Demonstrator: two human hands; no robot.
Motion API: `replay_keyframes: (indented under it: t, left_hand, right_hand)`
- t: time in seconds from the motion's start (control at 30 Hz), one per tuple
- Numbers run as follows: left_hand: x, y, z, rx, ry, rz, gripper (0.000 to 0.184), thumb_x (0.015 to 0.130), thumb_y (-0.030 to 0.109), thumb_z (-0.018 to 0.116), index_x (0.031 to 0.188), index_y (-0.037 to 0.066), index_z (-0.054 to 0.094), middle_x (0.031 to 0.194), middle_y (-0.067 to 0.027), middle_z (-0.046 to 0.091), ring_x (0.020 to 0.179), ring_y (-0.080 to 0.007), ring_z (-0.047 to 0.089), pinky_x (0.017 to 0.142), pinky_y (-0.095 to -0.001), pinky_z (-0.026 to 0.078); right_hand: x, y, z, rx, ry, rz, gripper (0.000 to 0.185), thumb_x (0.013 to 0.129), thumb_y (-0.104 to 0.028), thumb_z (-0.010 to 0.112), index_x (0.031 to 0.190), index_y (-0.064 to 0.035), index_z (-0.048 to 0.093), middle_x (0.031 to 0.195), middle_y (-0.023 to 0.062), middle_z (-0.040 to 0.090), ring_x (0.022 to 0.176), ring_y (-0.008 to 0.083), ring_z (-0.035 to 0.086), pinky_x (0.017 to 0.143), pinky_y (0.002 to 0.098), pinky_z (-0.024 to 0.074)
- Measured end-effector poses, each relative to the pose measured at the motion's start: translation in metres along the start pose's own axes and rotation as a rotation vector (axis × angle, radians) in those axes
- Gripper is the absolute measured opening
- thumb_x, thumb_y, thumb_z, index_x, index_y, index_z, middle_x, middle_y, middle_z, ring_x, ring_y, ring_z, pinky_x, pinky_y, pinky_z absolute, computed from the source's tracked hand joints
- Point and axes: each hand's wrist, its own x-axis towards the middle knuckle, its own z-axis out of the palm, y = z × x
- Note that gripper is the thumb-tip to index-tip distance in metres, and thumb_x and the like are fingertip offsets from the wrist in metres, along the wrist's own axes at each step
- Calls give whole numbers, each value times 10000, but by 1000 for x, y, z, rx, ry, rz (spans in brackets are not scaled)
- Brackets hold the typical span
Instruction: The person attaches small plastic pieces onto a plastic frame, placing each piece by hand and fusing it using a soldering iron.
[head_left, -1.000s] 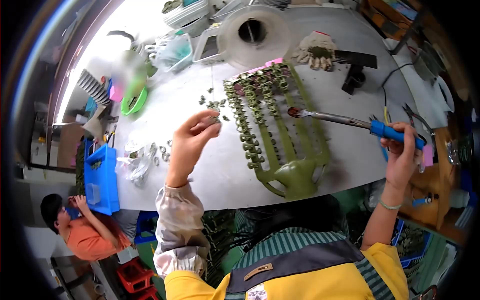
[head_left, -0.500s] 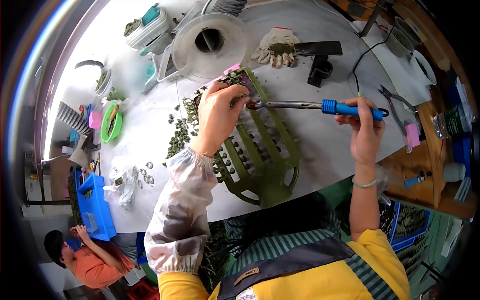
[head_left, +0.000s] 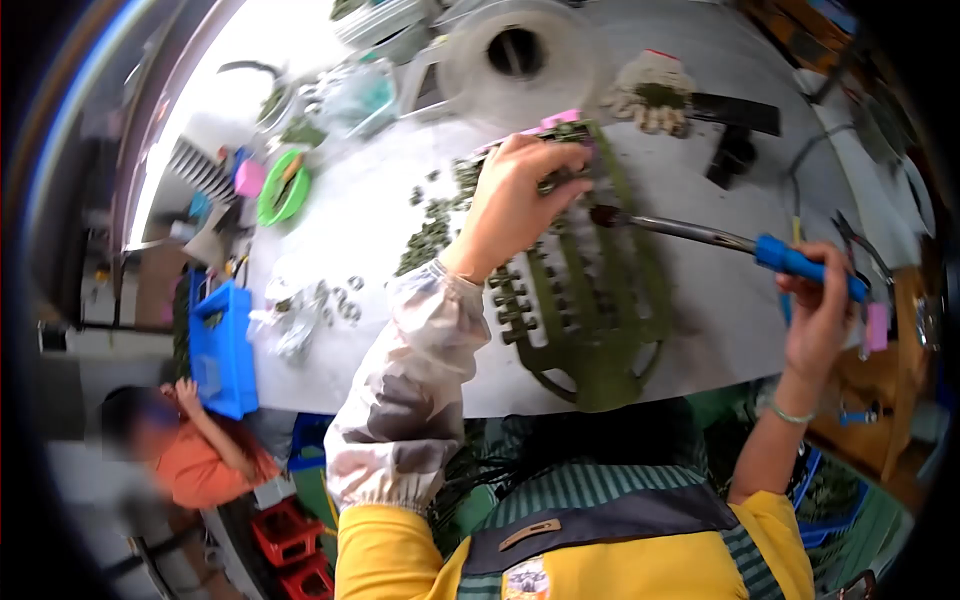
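The brush (head_left: 697, 233) now points just short of the left hand (head_left: 520, 205) — parted from its fingertips, so seemingly idle. Those curl toward the thumb over the far half of the central green rack (head_left: 590, 365), any pinched piece unclear; the right hand (head_left: 818, 305) grips the brush's handle.

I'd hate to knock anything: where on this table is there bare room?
Bare: right of the green rack, nearer than the blue-handled tool; between green basket and loose green pieces. Crowded: far side, with plastic tubs, and around the left hand.
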Motion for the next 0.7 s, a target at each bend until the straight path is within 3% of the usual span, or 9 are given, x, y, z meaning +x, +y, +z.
replay_keyframes:
  t: [0.07,0.13,0.2,0.23,0.3,0.37,0.47,0.57,0.7]
  left_hand:
    - [-18,-20,-26,-439,123,-356,200,922,135,666,1107,58,675,984,-21,706,878,-94,634,749,-247,492]
    - [-61,-79,-71,-391,303,-567,164,951,141,616,1059,23,656,906,-49,690,793,-109,662,695,-238,536]
    - [-131,-151,-116,-125,262,-879,196,936,135,623,1026,-39,635,867,-99,691,771,-162,713,663,-251,562]
    - [-169,-180,-136,47,105,-1040,249,923,183,649,1003,-53,644,809,-114,706,681,-166,715,628,-256,554]
    - [-208,-183,-151,392,-9,-1238,312,869,255,721,948,-43,670,677,-105,705,571,-171,703,590,-277,534]
    - [-230,-188,-147,300,41,-1333,298,834,192,756,958,-58,653,695,-91,696,590,-151,688,572,-264,524]
    - [-234,-182,-136,-86,240,-1270,217,826,88,753,951,-57,652,748,-66,662,591,-112,625,562,-230,528]
    - [-228,-174,-132,-83,206,-1218,203,825,76,749,981,-22,665,770,-38,644,623,-97,603,565,-225,528]
    - [-180,-132,-119,-170,284,-975,181,858,57,697,1021,-21,688,782,-26,610,725,-116,652,651,-242,568]
  right_hand:
    - [-1,-4,1,-22,5,-2,288,979,-261,546,930,6,643,912,107,670,630,151,646,584,263,543]
    - [-2,-6,-2,-18,0,10,286,975,-272,552,914,-5,639,933,105,657,616,148,631,568,256,525]
    - [-3,-6,-5,-8,0,28,283,972,-275,554,903,-13,634,947,101,648,608,145,621,558,250,510]
    - [-4,-6,-6,-18,5,26,281,973,-276,554,907,-14,633,945,99,648,609,144,621,555,249,505]
    - [-6,-6,-7,-39,12,26,279,974,-278,554,915,-16,631,941,95,649,610,141,621,550,249,497]
    - [-8,-7,-7,-29,12,30,285,977,-282,552,917,-14,630,942,94,651,612,140,621,551,249,497]
    - [-10,-11,-4,-37,12,20,289,979,-279,554,919,-8,633,940,94,655,617,142,630,558,254,510]
    - [-13,-15,-2,-33,-3,1,276,981,-259,557,926,-1,638,941,104,664,626,147,647,576,265,534]
    - [-17,-19,2,-43,-23,-44,253,984,-224,557,941,10,643,946,124,678,638,158,668,600,276,562]
